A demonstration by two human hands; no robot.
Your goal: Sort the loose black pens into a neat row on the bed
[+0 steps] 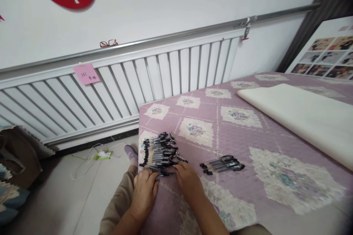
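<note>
Purple cover (234, 137), white radiator (154, 73) behind. Our left hand (145, 188) and right hand (189, 181) meet the near end of the pen pile (161, 153), by the cover's left edge; fingers narrowed, firm grip: cannot tell. Step, we judge: handling the nearest pens; next move calls for light fingertips. Crowded neighbours hinder us. Smaller pen group (224, 164) sits right; white sheet (300, 117) beyond.

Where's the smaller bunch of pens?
In the head view, the smaller bunch lies low, right of centre, on the flowered cover, to the right of the right hand.
</note>
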